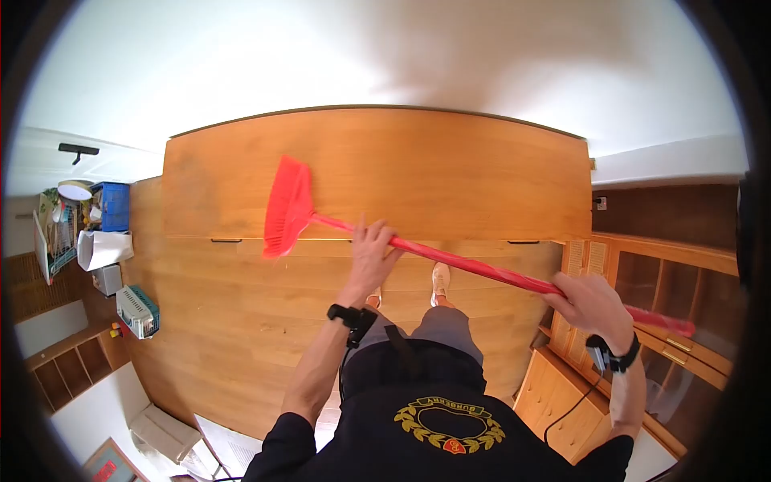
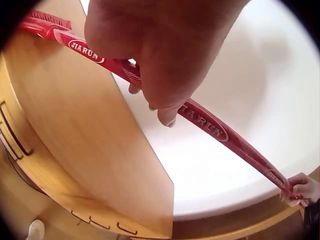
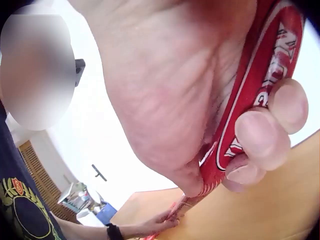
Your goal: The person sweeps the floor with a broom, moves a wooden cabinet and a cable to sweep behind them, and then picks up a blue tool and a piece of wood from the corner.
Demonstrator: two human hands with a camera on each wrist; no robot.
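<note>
Head view has my left hand (image 1: 371, 253) and right hand (image 1: 590, 304) both gripping the broom (image 1: 482, 268), bristles on the wardrobe (image 1: 450, 169) top's left part; I judge the sweeping barely begun, most of that top left.

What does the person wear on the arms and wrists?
Black sleeves, the left sleeve pushed up above the elbow. The left hand and right hand are bare; each wrist carries a black camera strap, the right one trailing a black cable.

The wooden floor (image 1: 233, 321) is carrying a pet carrier (image 1: 137, 311) and a white bin (image 1: 103, 249) (both far left); two shoes (image 1: 439, 281) are standing on it.
</note>
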